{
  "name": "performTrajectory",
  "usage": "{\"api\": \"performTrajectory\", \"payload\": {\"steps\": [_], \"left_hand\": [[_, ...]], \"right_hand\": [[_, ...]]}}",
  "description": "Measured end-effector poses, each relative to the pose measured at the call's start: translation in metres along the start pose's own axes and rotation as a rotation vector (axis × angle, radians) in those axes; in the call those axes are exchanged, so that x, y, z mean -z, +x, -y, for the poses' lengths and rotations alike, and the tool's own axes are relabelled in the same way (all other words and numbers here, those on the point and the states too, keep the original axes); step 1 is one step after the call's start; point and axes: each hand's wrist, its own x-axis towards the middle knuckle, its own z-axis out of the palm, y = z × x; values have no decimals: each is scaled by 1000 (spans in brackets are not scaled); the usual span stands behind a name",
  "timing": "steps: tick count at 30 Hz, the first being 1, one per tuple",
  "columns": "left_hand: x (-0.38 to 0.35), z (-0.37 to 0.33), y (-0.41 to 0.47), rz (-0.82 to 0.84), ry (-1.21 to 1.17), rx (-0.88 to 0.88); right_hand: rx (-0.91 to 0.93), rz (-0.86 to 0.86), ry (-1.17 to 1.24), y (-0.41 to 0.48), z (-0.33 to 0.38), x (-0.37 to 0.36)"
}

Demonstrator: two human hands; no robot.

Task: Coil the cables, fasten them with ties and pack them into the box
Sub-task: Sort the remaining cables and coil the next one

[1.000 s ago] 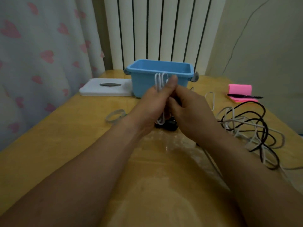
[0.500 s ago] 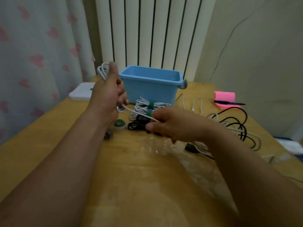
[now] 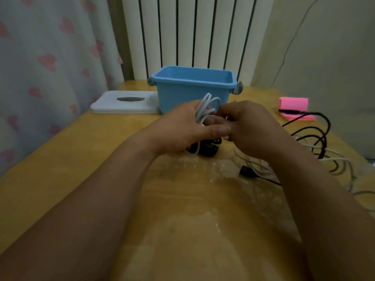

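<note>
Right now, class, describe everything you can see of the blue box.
The blue box looks like light-blue plastic: rectangular, open-topped, with a rolled rim and a grey clip at each end. It stands upright at the far side of the wooden table. The visible inside looks empty. A white cable in the left hand overlaps its front.

White cable coil (image 3: 206,107) disappearing behind left hand (image 3: 180,130), black bundle (image 3: 207,149) partly hiding beneath, loose cables (image 3: 324,151) running off right edge.
</note>
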Motion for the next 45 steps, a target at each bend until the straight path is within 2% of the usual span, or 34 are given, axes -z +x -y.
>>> {"api": "performTrajectory", "payload": {"steps": [2,7,9,11,13,15,17,19,21,25,30,32,33,35,37,39,41,43,45], "left_hand": [[-1,-3,-2,36,25,-14],[2,-1,-5,47,43,29],[9,1,-7,45,-148,61],[18,8,-5,-5,-511,55],[30,16,1,-145,-836,50],[39,26,6,-294,-974,73],[35,29,9,-357,-990,113],[23,22,10,-344,-935,143],[11,16,12,-309,-839,143],[-1,11,12,-224,-739,84],[-1,10,10,-380,-753,80],[1,12,13,-408,-911,76],[5,12,14,-419,-1086,88],[21,15,14,-461,-1401,72],[44,24,11,-523,-1541,27],[60,33,9,-598,-1449,25],[60,37,7,-605,-1231,28],[52,36,8,-543,-1032,7],[43,33,9,-459,-886,-11]], "right_hand": [[42,5,95,-4,0,6],[60,76,56,-10,0,19],[48,80,86,-12,3,24],[60,76,61,-14,5,28],[77,18,-31,-14,4,30],[91,-81,-110,-13,4,28],[100,-201,-63,-11,7,19],[81,-295,82,-9,10,8],[81,-329,102,-8,13,-3],[154,-240,57,-14,22,-23],[201,-230,-14,-16,31,-34],[180,-182,-20,-15,30,-33],[168,-137,-14,-15,29,-31],[135,-3,1,-14,26,-21],[95,168,9,-15,20,-2],[69,318,-4,-18,14,18],[68,374,-35,-20,8,30],[57,282,-28,-19,2,31],[47,42,30,-14,-2,27]]}}
